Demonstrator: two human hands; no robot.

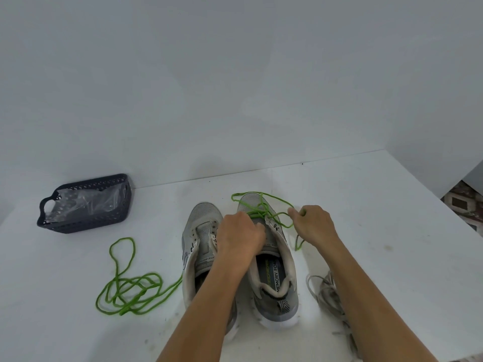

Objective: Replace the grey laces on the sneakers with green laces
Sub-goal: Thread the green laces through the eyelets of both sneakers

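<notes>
Two grey sneakers stand side by side on the white table, toes pointing away from me. The left sneaker [200, 246] has bare eyelets. A green lace [264, 210] loops loosely over the front of the right sneaker [274, 278]. My left hand [239, 236] rests on the right sneaker's tongue with its fingers curled at the lace. My right hand [315, 224], just right of that shoe, pinches the green lace. A second green lace [130, 288] lies coiled on the table to the left. Grey laces [322, 288] lie heaped to the right, partly under my right forearm.
A dark plastic basket [86, 205] holding clear plastic wrap sits at the back left against the wall. The white table [379, 205] ends at the right, where patterned floor [465, 205] shows.
</notes>
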